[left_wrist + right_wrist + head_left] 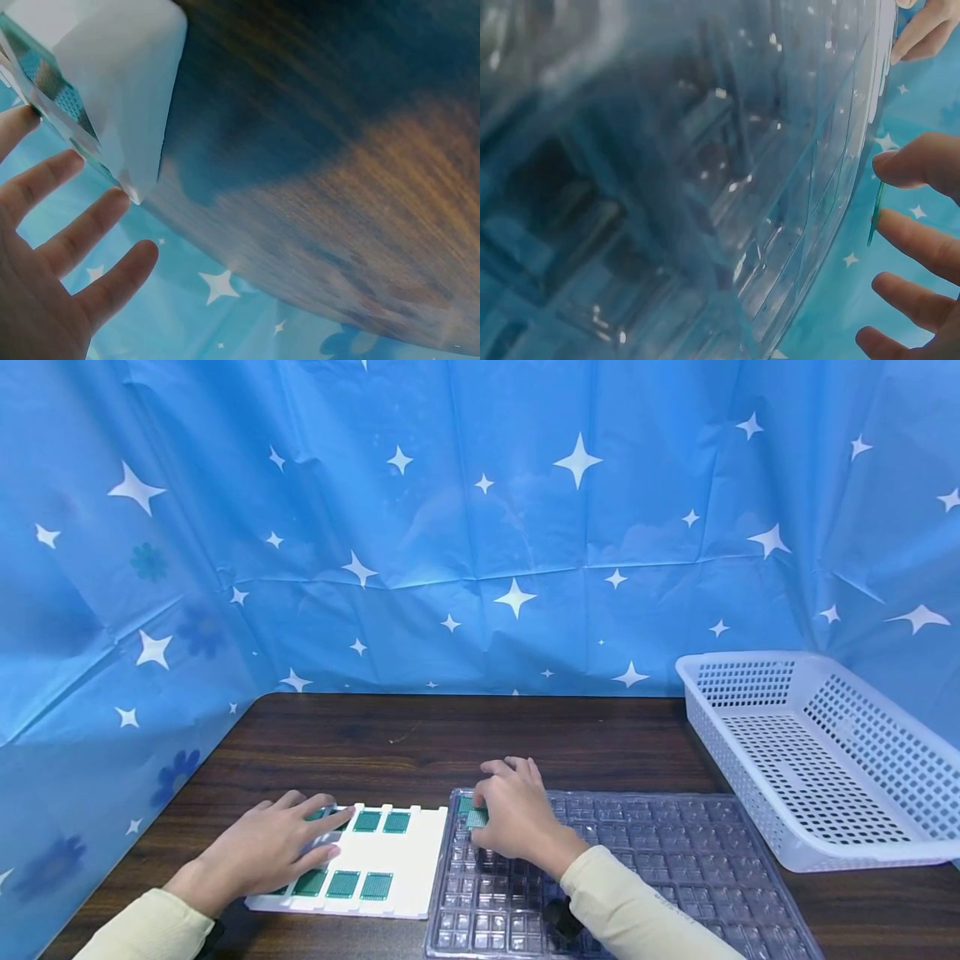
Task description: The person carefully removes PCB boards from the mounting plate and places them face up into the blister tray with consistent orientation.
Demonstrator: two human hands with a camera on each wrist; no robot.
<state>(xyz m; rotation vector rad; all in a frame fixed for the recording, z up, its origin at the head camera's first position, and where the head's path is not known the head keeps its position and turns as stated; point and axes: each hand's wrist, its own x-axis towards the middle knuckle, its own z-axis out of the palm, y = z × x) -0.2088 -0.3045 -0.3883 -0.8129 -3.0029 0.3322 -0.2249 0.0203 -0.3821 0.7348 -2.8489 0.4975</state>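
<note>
My right hand [517, 814] pinches a small green circuit board [875, 217] by its edges, between thumb and index finger. It is over the far left corner of a clear plastic tray [487, 893] divided into many square pockets. More green [466, 804] shows in that corner, but the fingers partly hide it. On the left, my left hand [270, 845] lies over a white holder [422, 868] with its fingers spread. Several green circuit boards [342, 884] sit on this holder in two rows, some of them covered by the left hand.
A white perforated basket [795, 852] stands to the right, close beside the clear tray. Dark wood-grain table [480, 739] runs behind the holder and tray. Blue star-patterned cloth [465, 527] hangs along the back and left sides.
</note>
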